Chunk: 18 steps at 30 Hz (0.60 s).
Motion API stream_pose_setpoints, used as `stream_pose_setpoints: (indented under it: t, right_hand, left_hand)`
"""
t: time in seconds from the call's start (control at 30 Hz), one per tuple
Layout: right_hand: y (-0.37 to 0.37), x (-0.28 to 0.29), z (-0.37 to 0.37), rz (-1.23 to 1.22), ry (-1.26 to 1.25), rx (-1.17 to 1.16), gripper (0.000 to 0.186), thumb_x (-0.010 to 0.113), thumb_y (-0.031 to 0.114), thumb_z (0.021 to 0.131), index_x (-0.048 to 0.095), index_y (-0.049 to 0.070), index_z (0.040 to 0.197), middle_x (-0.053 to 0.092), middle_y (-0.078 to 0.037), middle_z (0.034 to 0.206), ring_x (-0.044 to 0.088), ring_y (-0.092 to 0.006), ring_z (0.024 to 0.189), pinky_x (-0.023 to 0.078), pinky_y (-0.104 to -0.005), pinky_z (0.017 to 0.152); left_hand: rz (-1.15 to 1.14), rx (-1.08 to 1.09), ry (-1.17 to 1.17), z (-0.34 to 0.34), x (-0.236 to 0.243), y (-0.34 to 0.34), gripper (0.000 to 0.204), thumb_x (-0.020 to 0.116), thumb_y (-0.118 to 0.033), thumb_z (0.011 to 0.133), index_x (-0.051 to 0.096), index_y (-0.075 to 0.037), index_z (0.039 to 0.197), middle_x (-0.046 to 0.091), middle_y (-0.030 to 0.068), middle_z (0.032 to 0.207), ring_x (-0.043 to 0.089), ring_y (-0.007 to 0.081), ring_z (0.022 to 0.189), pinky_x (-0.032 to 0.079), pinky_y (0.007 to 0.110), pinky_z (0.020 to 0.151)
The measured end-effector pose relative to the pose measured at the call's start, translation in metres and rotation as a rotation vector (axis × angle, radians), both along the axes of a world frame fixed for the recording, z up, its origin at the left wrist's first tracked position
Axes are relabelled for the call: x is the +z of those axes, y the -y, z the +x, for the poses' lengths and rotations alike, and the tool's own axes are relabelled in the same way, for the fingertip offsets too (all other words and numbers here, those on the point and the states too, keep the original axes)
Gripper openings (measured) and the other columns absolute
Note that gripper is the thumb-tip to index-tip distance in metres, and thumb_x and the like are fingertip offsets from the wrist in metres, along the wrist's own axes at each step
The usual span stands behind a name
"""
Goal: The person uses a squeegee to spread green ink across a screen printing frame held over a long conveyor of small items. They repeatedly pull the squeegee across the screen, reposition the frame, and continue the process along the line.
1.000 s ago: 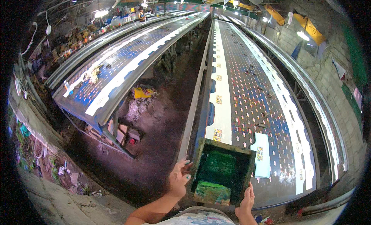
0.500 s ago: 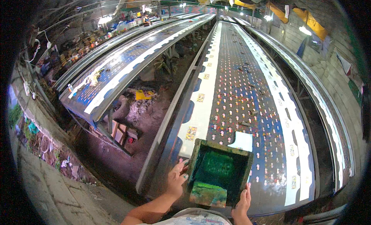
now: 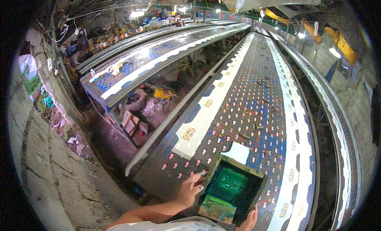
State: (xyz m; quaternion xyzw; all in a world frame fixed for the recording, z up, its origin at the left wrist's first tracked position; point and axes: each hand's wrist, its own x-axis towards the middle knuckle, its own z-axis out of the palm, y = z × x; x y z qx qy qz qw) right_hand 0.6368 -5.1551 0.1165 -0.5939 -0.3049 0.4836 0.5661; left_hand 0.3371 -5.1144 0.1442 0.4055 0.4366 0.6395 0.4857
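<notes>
A dark screen printing frame (image 3: 257,191) with wet green ink on its mesh is in front of me, low over the near end of the long printing table. A flat squeegee (image 3: 216,209), smeared green and brown, lies inside the frame at its near end. My left hand (image 3: 189,193) holds the frame's left side, fingers along the rim. At the lower right corner, my right hand (image 3: 249,220) grips the other side, partly cut off by the picture's edge. Just beyond the frame, a pale blue-white sheet (image 3: 238,152) lies on the table.
Long white fabric strips (image 3: 202,120) with small printed patches run along the dark table (image 3: 158,185), which is dotted with pink marks. A second table (image 3: 119,82) stands to the left, across an aisle holding a yellow item (image 3: 163,93) and a wooden box (image 3: 130,122). Far back sits another person (image 3: 178,20).
My view has turned left, so the tables appear shifted right. The frame has tilted clockwise and sits slightly lower and farther right in view, with both hands still on it.
</notes>
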Motion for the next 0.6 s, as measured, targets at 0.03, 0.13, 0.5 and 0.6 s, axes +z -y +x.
stream_pose_setpoints:
  t: [0.03, 0.13, 0.5, 0.6]
  right_hand:
    - [0.0, 0.003, 0.002, -0.002, -0.01, -0.025, 0.053, 0.053, 0.03, 0.121, 0.057, -0.001, 0.163, 0.065, -0.016, 0.154, 0.062, -0.0301, 0.137, 0.05, -0.0437, 0.116]
    - [0.006, -0.001, 0.031, -0.063, -0.012, -0.124, 0.049, 0.055, 0.036, 0.12, 0.064, 0.001, 0.153, 0.068, -0.015, 0.145, 0.065, -0.0297, 0.127, 0.055, -0.0434, 0.107]
    - [0.035, -0.004, 0.135, -0.138, -0.026, -0.267, 0.057, 0.059, 0.041, 0.12, 0.057, 0.004, 0.163, 0.065, -0.013, 0.151, 0.064, -0.0311, 0.131, 0.055, -0.0471, 0.108]
    - [0.044, -0.015, 0.187, -0.152, -0.154, -0.253, 0.058, 0.059, 0.04, 0.12, 0.056, 0.003, 0.164, 0.063, -0.015, 0.154, 0.063, -0.0311, 0.134, 0.054, -0.0477, 0.112]
  left_hand:
    - [0.021, -0.025, -0.005, 0.004, -0.007, -0.006, 0.069, 0.069, -0.019, 0.098, 0.054, 0.005, 0.162, 0.065, 0.0185, 0.158, 0.062, 0.0281, 0.146, 0.042, 0.045, 0.129]
    - [0.058, -0.105, 0.052, 0.027, -0.031, -0.028, 0.066, 0.069, -0.017, 0.099, 0.056, 0.004, 0.161, 0.064, 0.0171, 0.16, 0.062, 0.0284, 0.146, 0.042, 0.045, 0.129]
    - [-0.049, -0.225, 0.1, 0.146, -0.011, -0.033, 0.066, 0.069, -0.019, 0.099, 0.056, 0.006, 0.159, 0.063, 0.0171, 0.158, 0.061, 0.0271, 0.145, 0.041, 0.045, 0.129]
    - [-0.017, -0.265, 0.143, 0.2, -0.022, -0.032, 0.068, 0.068, -0.018, 0.098, 0.055, 0.005, 0.16, 0.063, 0.0173, 0.159, 0.061, 0.0273, 0.146, 0.041, 0.044, 0.129]
